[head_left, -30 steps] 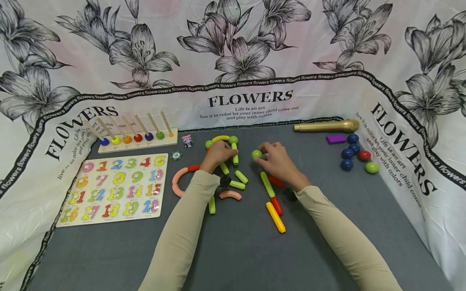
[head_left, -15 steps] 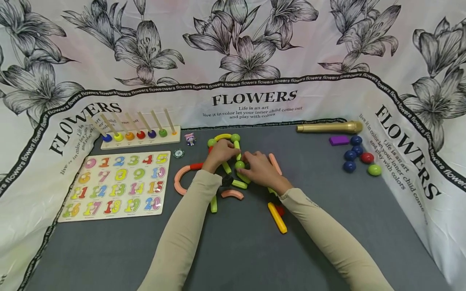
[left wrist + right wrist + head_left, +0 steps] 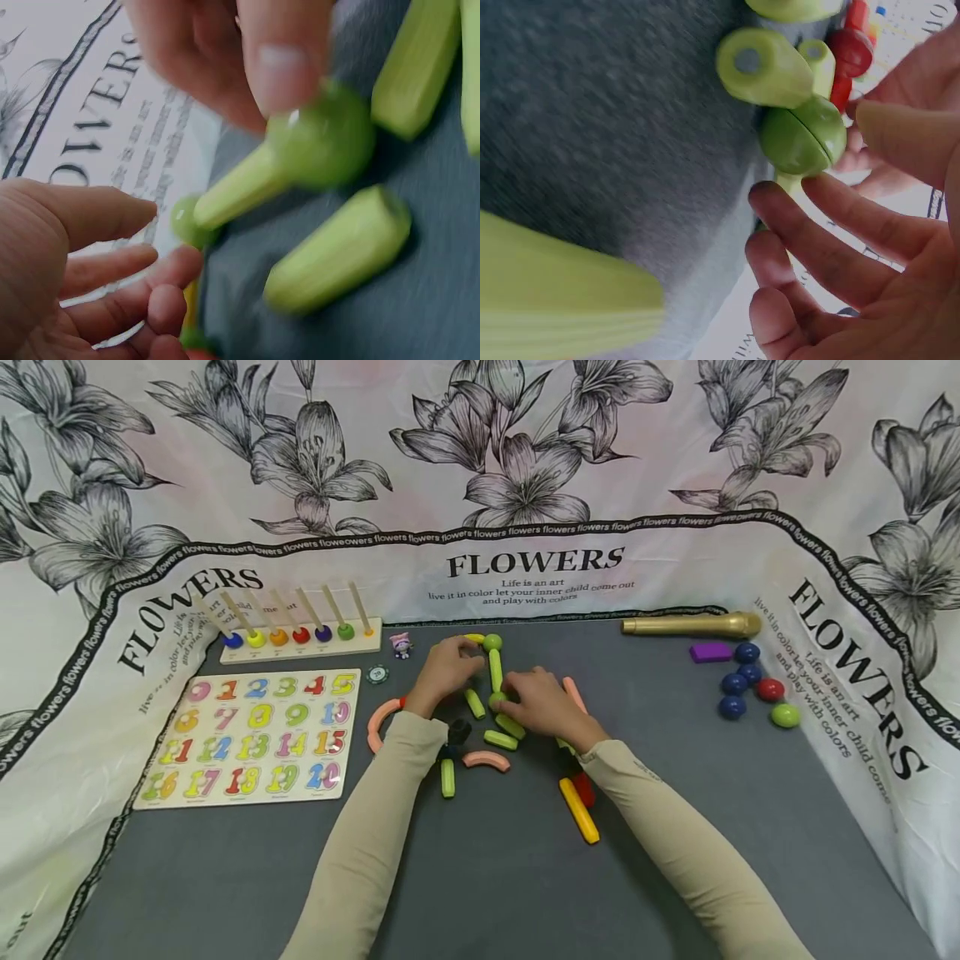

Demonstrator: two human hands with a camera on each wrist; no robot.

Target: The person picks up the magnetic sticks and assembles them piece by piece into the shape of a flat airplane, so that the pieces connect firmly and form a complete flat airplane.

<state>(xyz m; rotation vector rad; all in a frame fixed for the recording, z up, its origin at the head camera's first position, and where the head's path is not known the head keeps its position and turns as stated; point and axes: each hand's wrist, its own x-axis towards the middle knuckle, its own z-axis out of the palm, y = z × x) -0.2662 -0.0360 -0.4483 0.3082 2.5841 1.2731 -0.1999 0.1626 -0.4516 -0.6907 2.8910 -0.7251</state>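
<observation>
My right hand point(image 3: 543, 706) pinches a green ball point(image 3: 330, 142) between thumb and fingers. The ball meets the near end of a light green stick point(image 3: 496, 670), whose far end meets another green ball point(image 3: 492, 643). From there a yellow curved piece point(image 3: 472, 638) runs left, partly hidden behind my left hand point(image 3: 446, 672). That hand holds nothing; its fingers are loosely bent beside the chain. A red ball point(image 3: 853, 52) appears beyond it in the right wrist view. Loose green sticks point(image 3: 501, 740) lie between and below the hands, one point(image 3: 337, 251) close to the held ball.
Pink curved pieces point(image 3: 486, 760) and a yellow stick point(image 3: 580, 812) lie nearer my body. At left are a number board point(image 3: 247, 735), a peg stand point(image 3: 300, 647), a small figure point(image 3: 401, 646) and a chip point(image 3: 377, 674). Blue balls point(image 3: 732, 707) and a gold microphone point(image 3: 690, 626) are at right.
My right hand has carried the green ball leftward to the near end of the green stick. My left hand has drawn off that stick, slightly left. The head view has shifted a little.
</observation>
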